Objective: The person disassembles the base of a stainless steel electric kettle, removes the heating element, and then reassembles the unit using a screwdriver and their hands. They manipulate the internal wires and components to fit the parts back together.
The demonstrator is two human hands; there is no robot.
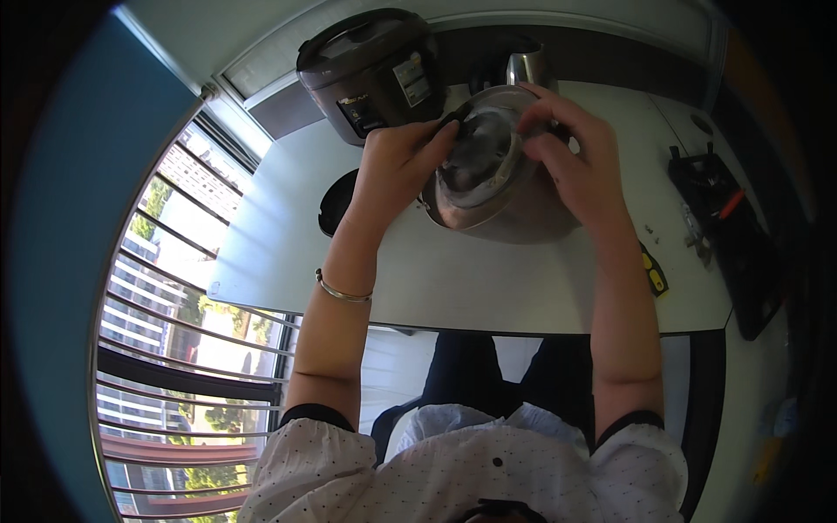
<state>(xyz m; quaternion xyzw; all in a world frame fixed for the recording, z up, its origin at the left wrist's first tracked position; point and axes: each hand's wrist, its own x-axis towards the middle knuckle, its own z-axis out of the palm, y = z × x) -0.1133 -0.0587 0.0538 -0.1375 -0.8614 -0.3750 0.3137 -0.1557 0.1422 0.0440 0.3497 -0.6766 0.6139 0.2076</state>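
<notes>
A round silvery metal vessel (471,213), which looks like a kettle body, is tilted on the table between my hands, its round end facing up toward me. My left hand (405,152) is closed on its left edge, with a black part between thumb and fingers. At the opposite edge, my right hand (571,139) has its fingers bent together in a pinch. They are slightly blurred, and what they hold, if anything, cannot be made out. Beside my left forearm lies a black round disc (336,202), partly hidden by the arm.
A dark rice cooker (370,78) stands at the back left, and a shiny metal container (526,63) behind the vessel. Small screws (651,234) and a yellow-and-black tool (652,272) lie right of my right forearm. Farther right is a black tool case (728,235). A barred window (192,349) is at left.
</notes>
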